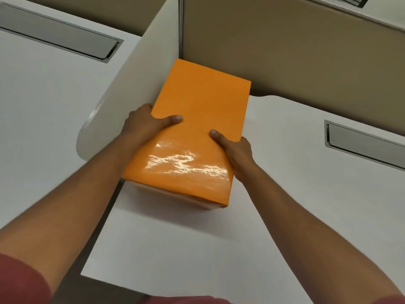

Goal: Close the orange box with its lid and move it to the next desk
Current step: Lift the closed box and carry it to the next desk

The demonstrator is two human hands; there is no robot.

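Head view: orange box (197,132), lid on, clamped between left hand (144,123) at nine o'clock and right hand (236,152) at three

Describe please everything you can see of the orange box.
The orange box is rectangular, wrapped in glossy film that glares near its close end. Its lid is on, so it is closed. It sits at or just above the white desk, beside the white divider, its far end toward the beige partition. The left hand and right hand grip its long sides, thumbs on top.
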